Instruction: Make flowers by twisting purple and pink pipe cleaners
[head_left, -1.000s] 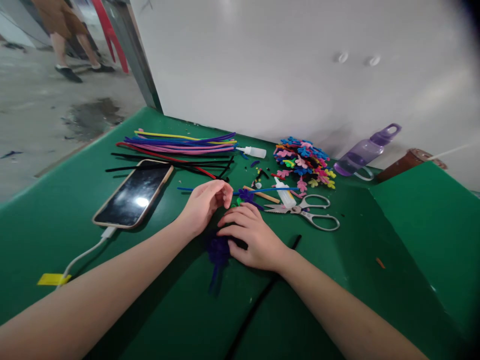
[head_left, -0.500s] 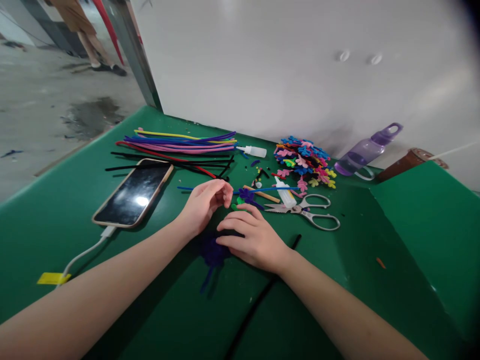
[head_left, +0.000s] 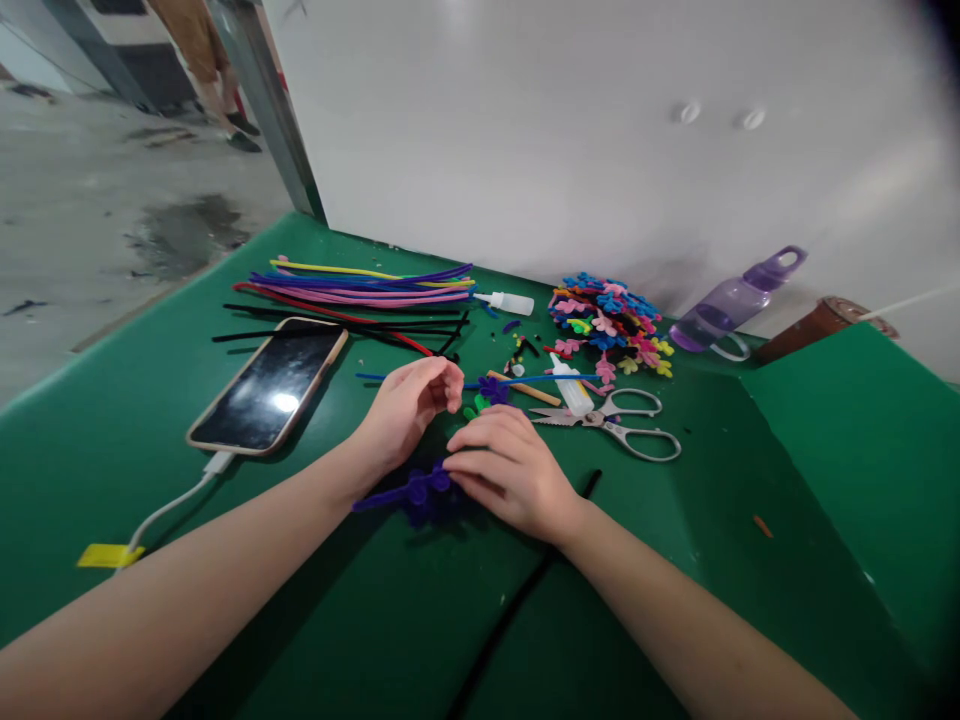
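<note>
Writing: none that you could read; the yellow tag [head_left: 102, 555] on the phone's white cable looks blank from here.
Right hand: your right hand [head_left: 510, 470] pinches the purple pipe-cleaner flower [head_left: 420, 492], fingertips closed on its head, on the green table [head_left: 315, 600].
Left hand: your left hand [head_left: 409, 405] hovers just beyond it, fingers curled loosely, grasping nothing you can see.
Close by: one pair of scissors [head_left: 619, 425] right of your hands; one phone [head_left: 268, 385] to the left.
Further back: one bundle of pipe cleaners [head_left: 360, 290], one heap of finished flowers [head_left: 607, 322], two glue bottles [head_left: 508, 302], one purple bottle [head_left: 731, 300].
</note>
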